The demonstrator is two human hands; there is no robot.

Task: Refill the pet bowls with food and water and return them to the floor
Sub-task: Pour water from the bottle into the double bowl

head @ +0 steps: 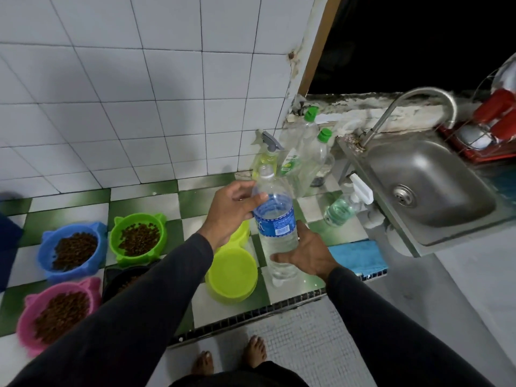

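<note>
Up above the checkered floor (145, 203), the clear water bottle (275, 222) with a blue label is held upright in both hands. Left hand (233, 212) wraps its fingers round the bottle's shoulder; right hand (308, 254) curls round its lower half from the right. Below the left fingers sits a lime bowl (233, 270). Left of them lie green (138, 237), blue (72, 248) and pink (57, 310) bowls of brown kibble. Right of the right fingers is a steel sink (427, 188).

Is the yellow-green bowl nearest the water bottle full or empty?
Empty: the yellow-green bowl shows only its bare plastic inside, no kibble or visible water.
</note>
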